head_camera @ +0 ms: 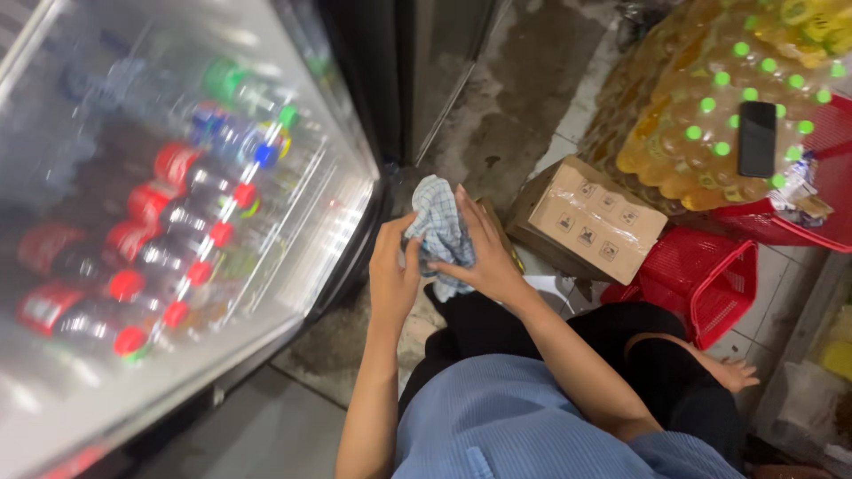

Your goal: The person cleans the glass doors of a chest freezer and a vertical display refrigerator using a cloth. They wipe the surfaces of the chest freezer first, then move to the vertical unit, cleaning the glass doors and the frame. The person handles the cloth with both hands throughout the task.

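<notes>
The person crouches on a stained concrete floor in front of a glass-door drinks fridge, looking down at both hands, which meet over a checked cloth in pale blue and white. The cloth is bunched up between the hands, held in the air above the person's knees, just beside the lower corner of the fridge door.

The left hand has its fingers curled closed around the lower left part of the cloth, thumb toward the fabric. The right hand lies over the cloth from the right, fingers stretched long and only lightly bent, pressing the fabric against the palm; a fold of the cloth hangs down below it. Both hands have hold of the same cloth and touch each other through it.

Behind the fogged glass of the fridge, dark soft-drink bottles with red caps lie in rows on wire shelves, with green-capped and blue-capped bottles higher up.

To the right of the hands a brown cardboard box sits tilted on the floor, touching a red plastic basket. Above the box are shrink-wrapped packs of yellow oil bottles with green caps, and a black phone lies on top of them. The person wears a blue ribbed top and dark trousers; a bare foot shows at the right.
</notes>
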